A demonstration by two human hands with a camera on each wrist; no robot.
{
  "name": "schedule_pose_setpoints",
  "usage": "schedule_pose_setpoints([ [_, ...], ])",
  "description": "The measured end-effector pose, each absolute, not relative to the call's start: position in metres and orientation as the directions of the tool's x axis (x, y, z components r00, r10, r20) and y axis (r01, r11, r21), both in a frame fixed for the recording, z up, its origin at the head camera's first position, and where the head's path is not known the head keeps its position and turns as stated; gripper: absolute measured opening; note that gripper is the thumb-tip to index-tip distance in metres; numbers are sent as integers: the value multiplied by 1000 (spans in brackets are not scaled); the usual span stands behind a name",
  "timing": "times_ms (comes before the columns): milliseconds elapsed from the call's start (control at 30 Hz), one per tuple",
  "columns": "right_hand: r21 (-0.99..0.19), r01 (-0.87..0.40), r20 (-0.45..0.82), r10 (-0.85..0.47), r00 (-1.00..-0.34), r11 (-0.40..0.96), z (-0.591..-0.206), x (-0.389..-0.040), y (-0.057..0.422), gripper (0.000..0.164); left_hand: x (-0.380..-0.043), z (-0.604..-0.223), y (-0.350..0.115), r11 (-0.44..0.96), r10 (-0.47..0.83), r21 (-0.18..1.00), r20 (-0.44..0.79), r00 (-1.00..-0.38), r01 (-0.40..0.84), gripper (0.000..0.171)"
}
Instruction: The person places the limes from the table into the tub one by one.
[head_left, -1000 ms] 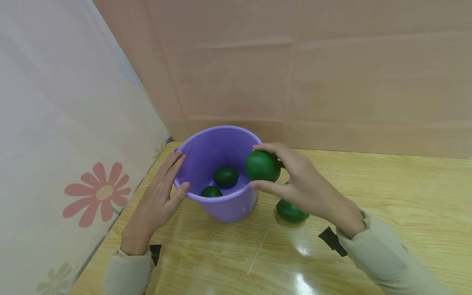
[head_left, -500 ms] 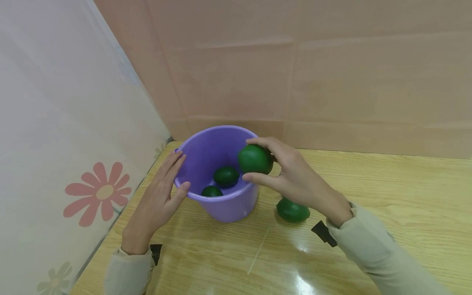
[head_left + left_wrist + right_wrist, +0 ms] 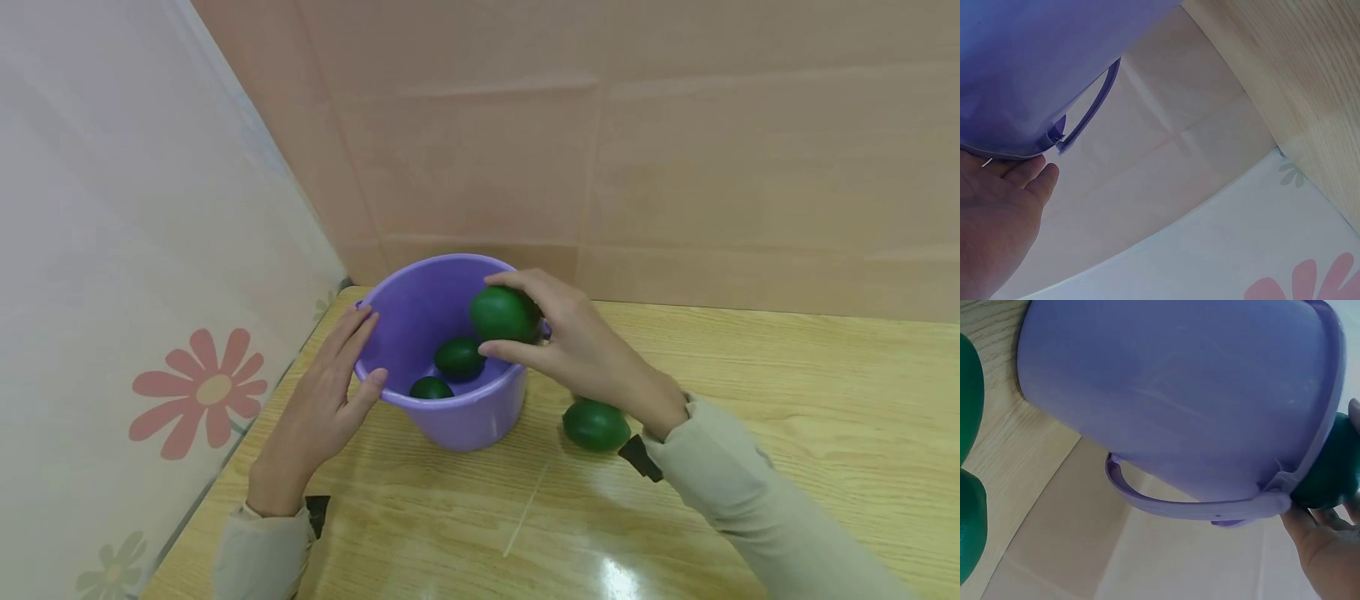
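My right hand (image 3: 577,333) holds a glossy green fruit (image 3: 501,313) between thumb and fingers, over the right side of a purple bucket (image 3: 468,429). In the right wrist view this fruit (image 3: 1329,469) shows just past the bucket's rim. My left hand (image 3: 322,400) rests on the bucket's left rim, fingers fairly straight, fingertips and thumb lapping over the edge. Inside the bucket lie two similar green fruits, one near the middle (image 3: 459,358) and another (image 3: 431,388) partly hidden by the front wall.
On the wooden table (image 3: 787,400), right of the bucket, lies another green fruit (image 3: 596,426); the right wrist view shows two green shapes at its left edge. The bucket's handle (image 3: 1191,508) hangs down behind. A flowered wall (image 3: 97,250) and a pinkish wall (image 3: 480,125) border the table.
My right hand has moved left and slightly away from me, carrying the green fruit from the bucket's right rim farther over its opening. My left hand has stayed put.
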State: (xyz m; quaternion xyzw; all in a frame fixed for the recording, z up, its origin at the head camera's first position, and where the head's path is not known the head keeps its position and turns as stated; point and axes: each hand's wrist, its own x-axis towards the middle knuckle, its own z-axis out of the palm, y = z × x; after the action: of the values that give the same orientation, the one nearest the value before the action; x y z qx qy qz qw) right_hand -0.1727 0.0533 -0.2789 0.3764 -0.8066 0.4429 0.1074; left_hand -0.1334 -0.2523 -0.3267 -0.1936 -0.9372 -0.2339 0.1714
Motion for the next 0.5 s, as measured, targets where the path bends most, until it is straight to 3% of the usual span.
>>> schedule_pose_setpoints([
  [500,-601,-703,454,-561,-692,380,-284,-182,44,64,-133,-327,-251,814,288,367,418,-862,450,62],
])
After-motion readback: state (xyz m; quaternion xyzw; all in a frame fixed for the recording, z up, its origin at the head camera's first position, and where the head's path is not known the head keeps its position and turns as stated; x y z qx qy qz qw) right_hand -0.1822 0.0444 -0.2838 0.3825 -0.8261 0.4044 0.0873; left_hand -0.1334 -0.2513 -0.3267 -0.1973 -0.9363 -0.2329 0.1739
